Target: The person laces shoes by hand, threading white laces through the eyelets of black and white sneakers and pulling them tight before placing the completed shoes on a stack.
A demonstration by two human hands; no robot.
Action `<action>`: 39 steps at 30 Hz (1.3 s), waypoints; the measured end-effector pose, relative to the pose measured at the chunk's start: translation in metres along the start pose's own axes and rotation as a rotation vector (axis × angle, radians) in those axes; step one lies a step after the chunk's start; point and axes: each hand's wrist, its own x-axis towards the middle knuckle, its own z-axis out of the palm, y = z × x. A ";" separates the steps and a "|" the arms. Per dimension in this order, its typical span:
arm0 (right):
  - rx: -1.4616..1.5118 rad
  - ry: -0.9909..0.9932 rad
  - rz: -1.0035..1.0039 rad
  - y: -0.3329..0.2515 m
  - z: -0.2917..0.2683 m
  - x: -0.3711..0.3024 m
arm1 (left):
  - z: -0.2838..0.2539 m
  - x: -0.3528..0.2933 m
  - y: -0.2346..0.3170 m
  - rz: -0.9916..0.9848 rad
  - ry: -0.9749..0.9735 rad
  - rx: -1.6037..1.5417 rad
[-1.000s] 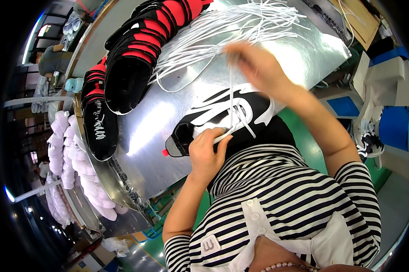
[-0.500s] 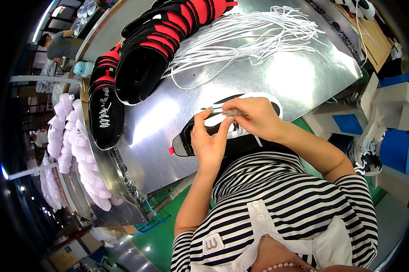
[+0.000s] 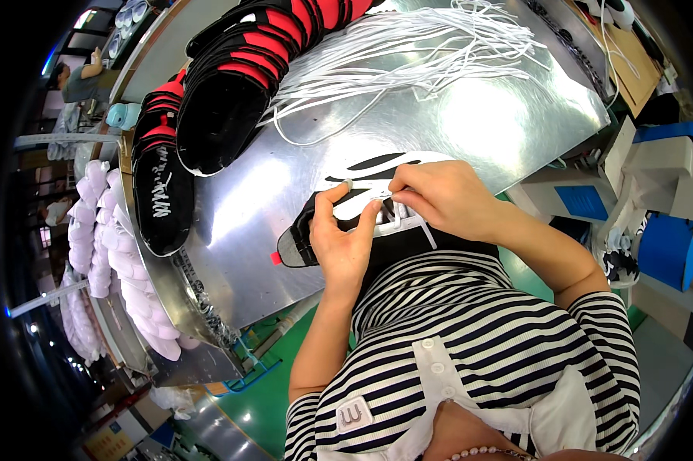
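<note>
A black and white shoe upper lies on the metal table against my striped shirt, its grey heel and red tab pointing left. White shoelace crosses part of its opening, and one loose end hangs toward me. My left hand grips the upper, with forefinger and thumb pressed on either side of the eyelet strip. Just right of them, my right hand is closed in a pinch over the same strip. A small pale piece shows at its fingertips; the fingers hide the rest.
Stacked black and red shoe uppers stand at the far left, beside another black upper. A bundle of white laces spreads over the back of the metal table. Pale stacked pieces hang beyond its left edge. Grey and blue equipment stands right.
The greyish handle-like piece seen in my right fingers no longer shows. My right hand's pinch has turned slightly, and my left hand keeps its hold. The whole view has shifted a little.
</note>
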 end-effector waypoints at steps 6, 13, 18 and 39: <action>-0.210 -0.128 0.047 -0.006 0.017 0.016 | 0.002 -0.007 0.010 0.074 -0.071 0.008; -0.195 -0.234 0.099 -0.004 0.009 0.029 | -0.004 0.005 0.008 -0.120 -0.152 -0.241; 0.193 0.029 0.442 0.000 -0.026 0.007 | -0.007 0.014 0.008 -0.199 -0.138 -0.341; -0.083 0.257 0.232 -0.001 0.031 -0.041 | -0.001 0.000 0.032 0.503 -0.211 0.587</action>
